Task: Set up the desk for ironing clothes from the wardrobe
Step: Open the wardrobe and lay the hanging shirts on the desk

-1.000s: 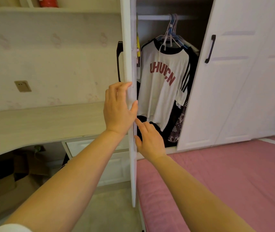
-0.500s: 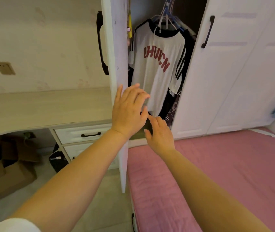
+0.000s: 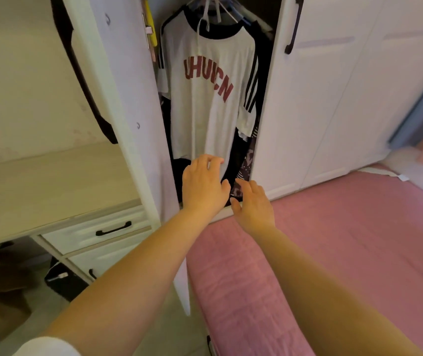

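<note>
The wardrobe door [image 3: 128,104] on the left stands swung open, showing clothes hung inside. In front hangs a white T-shirt [image 3: 205,104] with red letters and black striped sleeves, on a pale hanger. Dark garments hang behind and below it. My left hand [image 3: 204,186] reaches into the opening at the shirt's bottom hem, fingers loosely bent, holding nothing. My right hand [image 3: 252,204] is just beside it, lower right, fingers relaxed and empty. The light wooden desk [image 3: 38,186] lies left of the wardrobe.
White drawers [image 3: 97,232] with black handles sit under the desk's right end. A dark bag [image 3: 61,278] and cardboard boxes stand on the floor below. A pink-covered bed [image 3: 333,253] fills the right. The other wardrobe doors [image 3: 333,98] are closed.
The door has swung further open to the left. My left hand left the door's edge and moved right into the opening. Both hands now sit at the shirt's hem; the camera moved closer.
</note>
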